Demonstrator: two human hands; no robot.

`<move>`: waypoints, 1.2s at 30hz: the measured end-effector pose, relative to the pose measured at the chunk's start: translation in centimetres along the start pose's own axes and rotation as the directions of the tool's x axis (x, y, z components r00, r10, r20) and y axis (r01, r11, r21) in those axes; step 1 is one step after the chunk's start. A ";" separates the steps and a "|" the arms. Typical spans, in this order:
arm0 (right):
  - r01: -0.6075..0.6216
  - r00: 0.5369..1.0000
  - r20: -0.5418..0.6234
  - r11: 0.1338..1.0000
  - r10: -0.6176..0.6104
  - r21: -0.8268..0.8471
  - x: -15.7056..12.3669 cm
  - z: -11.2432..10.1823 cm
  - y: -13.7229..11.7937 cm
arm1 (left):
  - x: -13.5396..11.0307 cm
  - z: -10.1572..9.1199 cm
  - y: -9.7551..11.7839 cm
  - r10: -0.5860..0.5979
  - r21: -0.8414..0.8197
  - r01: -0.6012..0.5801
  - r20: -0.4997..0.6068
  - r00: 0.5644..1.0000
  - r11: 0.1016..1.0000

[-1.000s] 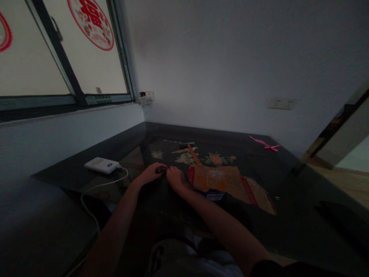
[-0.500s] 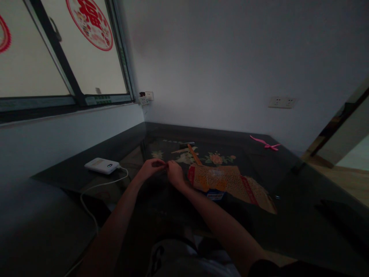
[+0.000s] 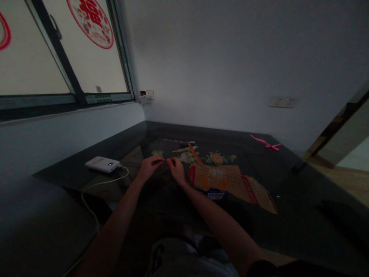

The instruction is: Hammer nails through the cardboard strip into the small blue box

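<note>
My left hand (image 3: 150, 168) and my right hand (image 3: 176, 170) meet above a dark glass table (image 3: 288, 200), fingertips pinched toward each other. A thin pinkish strip, probably a ribbon (image 3: 167, 160), seems to run between the fingertips; the light is too dim to be sure. Just right of my right hand lies a flattened orange patterned paper bag (image 3: 230, 181) with red bands. A blue-and-white box (image 3: 215, 194) peeks out under its near edge.
A white power bank (image 3: 101, 164) with a white cable (image 3: 95, 188) lies at the left. A wooden stick (image 3: 195, 153) rests behind the bag. A pink ribbon (image 3: 266, 144) lies at the far right edge. Wall and window close off the back and left.
Both hands have risen slightly off the table and shifted a little farther from me, staying together. The bag and power bank have not moved.
</note>
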State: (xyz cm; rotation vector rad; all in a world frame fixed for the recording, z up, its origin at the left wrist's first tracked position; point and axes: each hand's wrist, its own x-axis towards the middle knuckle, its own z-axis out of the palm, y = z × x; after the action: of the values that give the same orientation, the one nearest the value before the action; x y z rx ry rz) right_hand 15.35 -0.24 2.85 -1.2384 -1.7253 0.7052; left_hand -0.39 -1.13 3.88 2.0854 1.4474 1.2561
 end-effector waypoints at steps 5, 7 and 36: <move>-0.090 0.994 -0.048 0.994 0.094 0.063 0.6 0.0 1.5 | -0.2 0.2 -0.6 0.117 0.139 -0.169 0.321 0.940 0.976; -0.091 0.994 -0.051 0.992 0.096 0.087 0.5 0.1 1.8 | -0.2 0.3 -0.6 0.118 0.138 -0.180 0.373 0.920 0.974; 0.095 0.995 0.031 0.995 -0.095 0.020 -0.7 0.0 1.8 | -0.5 1.2 -2.7 0.120 0.197 -0.192 0.327 0.937 0.961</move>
State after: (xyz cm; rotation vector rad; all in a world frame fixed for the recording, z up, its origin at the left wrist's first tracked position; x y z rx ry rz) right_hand 16.28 -0.28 1.15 -1.1304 -1.7876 0.6863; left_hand -1.18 -0.09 1.16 2.4599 1.3526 0.7872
